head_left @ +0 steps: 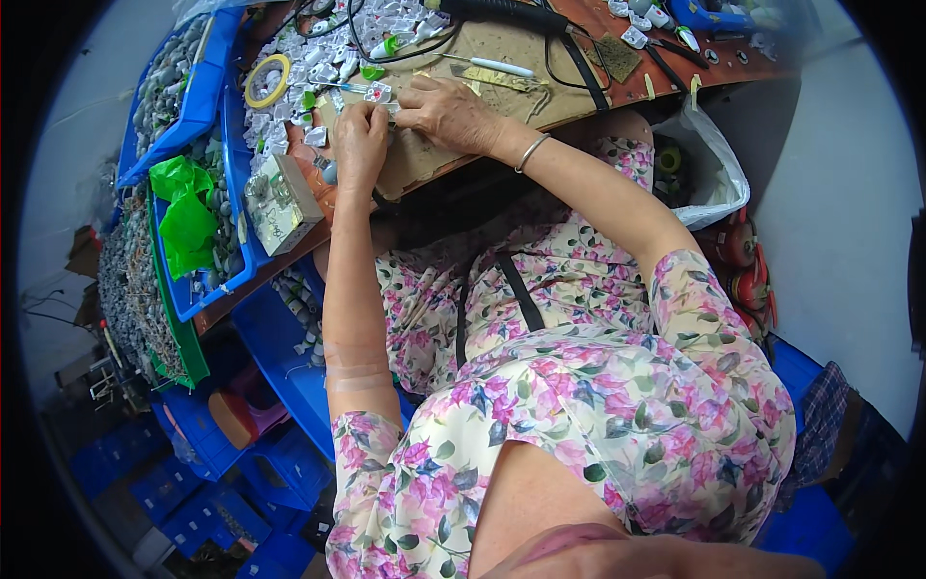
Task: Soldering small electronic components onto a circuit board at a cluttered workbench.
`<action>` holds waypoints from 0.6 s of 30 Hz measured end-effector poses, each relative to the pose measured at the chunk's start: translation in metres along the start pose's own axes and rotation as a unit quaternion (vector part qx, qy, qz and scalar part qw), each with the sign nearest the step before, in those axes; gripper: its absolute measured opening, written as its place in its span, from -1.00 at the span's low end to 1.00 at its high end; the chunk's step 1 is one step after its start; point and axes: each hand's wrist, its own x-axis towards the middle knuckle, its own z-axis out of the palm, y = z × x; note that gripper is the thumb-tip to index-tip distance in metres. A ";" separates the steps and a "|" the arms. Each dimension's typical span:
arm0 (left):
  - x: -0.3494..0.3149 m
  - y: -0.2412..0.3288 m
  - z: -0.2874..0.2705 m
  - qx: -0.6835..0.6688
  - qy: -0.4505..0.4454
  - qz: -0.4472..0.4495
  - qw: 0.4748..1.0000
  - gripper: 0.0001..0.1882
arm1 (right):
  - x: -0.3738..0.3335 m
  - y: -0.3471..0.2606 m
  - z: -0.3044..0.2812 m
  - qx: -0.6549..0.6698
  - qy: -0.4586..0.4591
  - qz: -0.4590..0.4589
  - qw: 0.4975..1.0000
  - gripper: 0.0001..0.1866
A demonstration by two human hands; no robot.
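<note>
My left hand [361, 147] and my right hand [446, 116] work close together over a worn cardboard sheet [417, 172] at the table's front edge. Both have their fingers pinched. Between the fingertips is something small and whitish, mostly hidden by the fingers. Just beyond them lies a small white plastic part [378, 93] with a red spot. To its left, a thin rod with a blue section [352, 88] rests near the loose parts. A slim tool with a white handle [502, 68] lies past my right hand.
White plastic pieces [323, 53] are heaped at the back left, with a yellow tape roll [253, 89] among them. A black-handled tool [511, 12] with a cord lies at the back. Left stand a small box [301, 205], a blue bin [253, 253] and a green bag [183, 217]. A white bag [719, 169] hangs right.
</note>
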 end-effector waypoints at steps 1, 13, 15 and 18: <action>0.001 0.000 -0.001 0.010 -0.004 0.001 1.000 -0.70 | 0.000 0.000 0.000 0.001 -0.010 -0.002 1.000 -0.78; -0.002 0.013 -0.018 0.070 -0.044 -0.004 0.997 -0.64 | -0.001 0.003 0.000 0.006 -0.023 0.003 1.000 -0.76; -0.005 0.016 -0.021 0.087 -0.061 -0.010 0.994 -0.62 | -0.001 0.003 0.000 0.000 -0.045 0.011 0.999 -0.74; -0.011 0.015 -0.022 0.101 -0.053 0.008 0.993 -0.66 | 0.000 0.003 0.001 -0.007 -0.023 -0.009 1.000 -0.77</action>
